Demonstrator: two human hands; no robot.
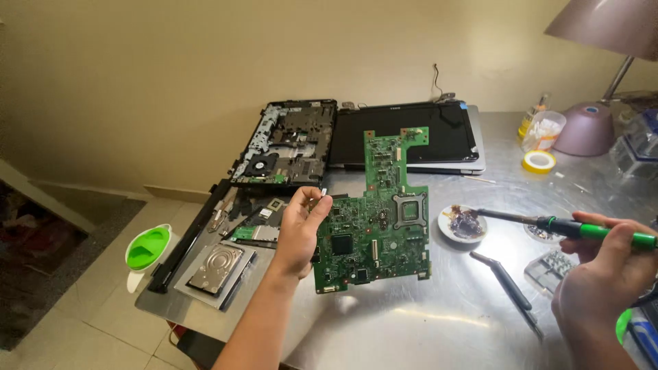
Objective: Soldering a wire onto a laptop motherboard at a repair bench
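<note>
Tweezers [508,288] beside flux dish [462,224]

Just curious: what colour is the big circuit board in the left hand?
Green, with a dark square socket; the circuit board shows clearly in the head view.

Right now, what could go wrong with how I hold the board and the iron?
The left hand grips the green circuit board only at its left edge, so it might slip. The soldering iron in the right hand points over the small flux dish, whose residue could foul the tip.
</note>
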